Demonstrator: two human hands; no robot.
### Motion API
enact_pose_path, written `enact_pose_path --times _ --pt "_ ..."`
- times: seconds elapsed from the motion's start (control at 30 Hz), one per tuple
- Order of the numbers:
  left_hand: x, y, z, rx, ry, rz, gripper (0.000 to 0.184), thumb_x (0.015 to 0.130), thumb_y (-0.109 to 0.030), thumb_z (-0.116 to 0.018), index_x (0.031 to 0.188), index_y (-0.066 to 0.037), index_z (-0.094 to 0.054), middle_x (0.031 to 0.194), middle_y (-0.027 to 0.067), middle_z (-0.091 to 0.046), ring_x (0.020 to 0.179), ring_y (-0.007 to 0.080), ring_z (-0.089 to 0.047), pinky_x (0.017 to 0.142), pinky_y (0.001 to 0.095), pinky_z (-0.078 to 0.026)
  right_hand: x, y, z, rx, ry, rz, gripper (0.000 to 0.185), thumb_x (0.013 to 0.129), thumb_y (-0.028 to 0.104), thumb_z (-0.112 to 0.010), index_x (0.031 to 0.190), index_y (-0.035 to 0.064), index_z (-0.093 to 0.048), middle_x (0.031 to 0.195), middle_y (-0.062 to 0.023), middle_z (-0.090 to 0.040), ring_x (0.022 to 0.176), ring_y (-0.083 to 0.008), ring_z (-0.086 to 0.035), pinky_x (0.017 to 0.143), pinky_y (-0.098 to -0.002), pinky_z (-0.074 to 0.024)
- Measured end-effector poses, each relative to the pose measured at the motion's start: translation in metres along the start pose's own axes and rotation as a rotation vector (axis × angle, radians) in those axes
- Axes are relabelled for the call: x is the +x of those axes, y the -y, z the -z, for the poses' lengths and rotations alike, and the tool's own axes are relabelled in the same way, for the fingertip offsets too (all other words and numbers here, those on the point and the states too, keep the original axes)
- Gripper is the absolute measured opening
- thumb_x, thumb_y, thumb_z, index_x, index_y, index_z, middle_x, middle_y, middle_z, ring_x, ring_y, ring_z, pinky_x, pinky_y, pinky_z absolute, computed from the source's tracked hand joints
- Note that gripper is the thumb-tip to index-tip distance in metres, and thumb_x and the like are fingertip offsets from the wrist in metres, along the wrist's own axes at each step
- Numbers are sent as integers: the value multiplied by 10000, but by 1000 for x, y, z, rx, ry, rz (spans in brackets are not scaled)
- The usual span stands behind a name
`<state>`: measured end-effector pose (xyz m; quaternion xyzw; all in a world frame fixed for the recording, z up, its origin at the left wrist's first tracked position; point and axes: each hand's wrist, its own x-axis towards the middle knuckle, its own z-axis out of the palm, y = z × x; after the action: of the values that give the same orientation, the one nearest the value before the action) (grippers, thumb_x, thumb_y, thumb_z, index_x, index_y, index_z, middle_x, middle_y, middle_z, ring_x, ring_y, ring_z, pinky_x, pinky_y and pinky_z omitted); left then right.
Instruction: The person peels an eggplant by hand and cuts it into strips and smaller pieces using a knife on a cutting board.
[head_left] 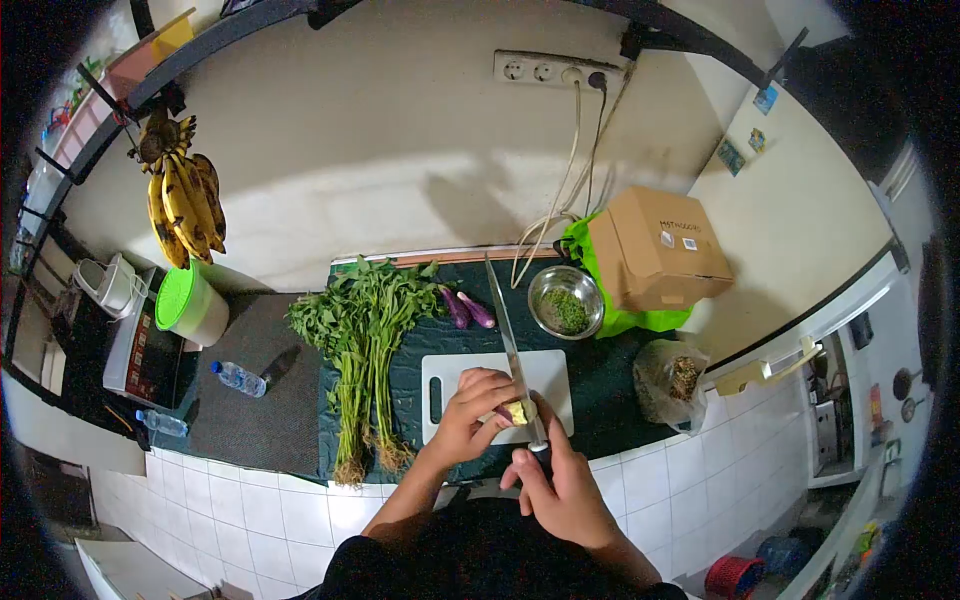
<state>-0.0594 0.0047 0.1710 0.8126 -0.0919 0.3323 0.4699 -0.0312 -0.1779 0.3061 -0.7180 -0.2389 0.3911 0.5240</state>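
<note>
My left hand point(466, 418) is closed around a piece of eggplant point(516, 412), its pale cut face turned to the right. My right hand point(566, 488) grips a long knife point(508, 340) by its handle. The blade points away from me and passes beside the eggplant piece; whether it touches the cut face I cannot tell. Both hands are above a white cutting board point(552, 370). Behind the board lie purple eggplants point(470, 308). A metal bowl point(540, 322) with small green bits inside stands at the back right of the board.
Leafy greens with roots point(365, 370) lie left of the board. Farther left are a water bottle point(240, 379) and a green-lidded bucket point(190, 305). A cardboard box point(660, 250) and a plastic bag point(660, 385) stand on the right. Bananas point(185, 200) hang at upper left.
</note>
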Motion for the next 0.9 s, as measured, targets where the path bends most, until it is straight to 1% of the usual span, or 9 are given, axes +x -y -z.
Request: enact_pose_path --times 0.2,0.27,0.3,0.33,0.4,0.57,0.63,0.7,0.9 --pt "10 -10 -8 56 -160 57 699 810 -411 -751 1359 -39 -528 1257 139 -600 1192 326 -547 1056 457 -370 3 -44 -6 151 -157 268 567 1023 190 -488 1507 38 -235 702 -17 -535 562 -61 -503 467 -209 -389" --pt "6 -16 -23 -389 -292 458 979 763 -546 -760 1498 -72 -318 1427 151 -454 1243 312 -516 1090 462 -369 1 -47 -8 175 -162 264 561 1022 188 -489 1504 35 -245 707 -24 -542 546 -58 -477 461 -204 -368" --pt "5 -20 -18 -712 -117 562 1105 757 -576 -756 1557 -131 -137 1494 161 -343 1257 294 -497 1080 453 -397 1 -49 -10 162 -185 262 569 1019 183 -489 1506 28 -239 708 -24 -549 547 -62 -482 467 -211 -379" --pt "4 -20 -19 -709 -120 559 1105 757 -576 -756 1557 -131 -137 1494 161 -343 1257 294 -497 1080 453 -397 1 -52 -11 149 -208 262 577 1016 178 -489 1509 21 -233 709 -24 -555 547 -66 -487 472 -217 -390" --pt "2 -17 -23 -1487 -210 691 960 861 -509 -693 1563 -162 -137 1424 184 -449 1225 292 -544 1028 430 -465 7 -66 -12 57 -220 364 583 1015 169 -476 1515 15 -219 698 -28 -561 543 -69 -488 478 -224 -399" --pt "9 -17 -29 -1196 -480 645 732 946 -415 -605 1514 -123 -247 1249 138 -575 1071 261 -622 879 389 -546 3 -71 -4 -148 -151 417 588 1021 169 -409 1533 0 -174 671 -53 -583 532 -77 -499 496 -238 -424" --pt "10 -13 -24 -1223 -475 649 675 946 -407 -610 1467 -105 -304 1230 129 -584 1054 254 -629 865 388 -553 -1 -66 -1 -9 -62 218 640 1019 266 -434 1545 23 -162 747 -94 -657 574 -168 -598 593 -315 -503" --pt "14 -14 -21 -1252 -460 638 545 937 -391 -630 1326 -68 -427 1201 107 -598 1007 237 -645 836 383 -566 -1 -70 0 -1 -31 263 638 1027 276 -411 1549 25 -146 731 -90 -649 568 -167 -592 585 -314 -498" --pt "12 -15 -24 -1296 -384 640 542 937 -365 -643 1336 -71 -424 1187 103 -594 998 238 -645 825 371 -569 2 -71 -3 -6 -23 362 646 1046 334 -360 1549 11 -115 680 -77 -618 513 -134 -538 513 -277 -443"
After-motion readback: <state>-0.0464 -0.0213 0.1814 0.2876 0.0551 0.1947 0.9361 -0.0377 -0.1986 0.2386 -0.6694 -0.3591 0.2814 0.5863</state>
